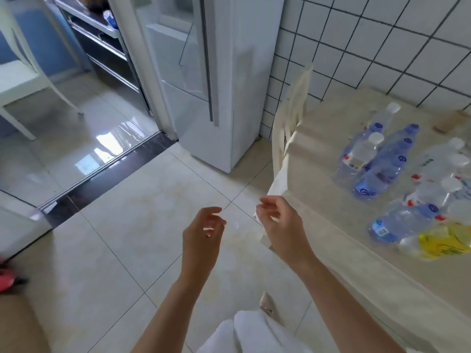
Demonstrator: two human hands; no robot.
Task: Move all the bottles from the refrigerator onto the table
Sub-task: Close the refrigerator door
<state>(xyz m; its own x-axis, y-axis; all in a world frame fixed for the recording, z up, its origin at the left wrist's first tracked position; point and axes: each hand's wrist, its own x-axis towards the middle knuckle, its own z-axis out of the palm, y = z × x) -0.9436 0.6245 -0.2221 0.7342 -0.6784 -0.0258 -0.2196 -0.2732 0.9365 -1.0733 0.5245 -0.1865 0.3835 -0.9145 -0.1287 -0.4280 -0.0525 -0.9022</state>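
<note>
Both grips empty: left hand (204,234) and right hand (280,222) hang over the floor (142,225), fingers loosely curled and apart. Bottles (382,164) stand clustered on the bench (318,174) at right; refrigerator (219,80) stands beyond, door closed.

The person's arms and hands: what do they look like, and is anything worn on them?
Both forearms are bare, with no sleeve in view. The left hand and right hand wear no glove, ring, watch or bracelet that I can see. The fingers are slender.
</note>
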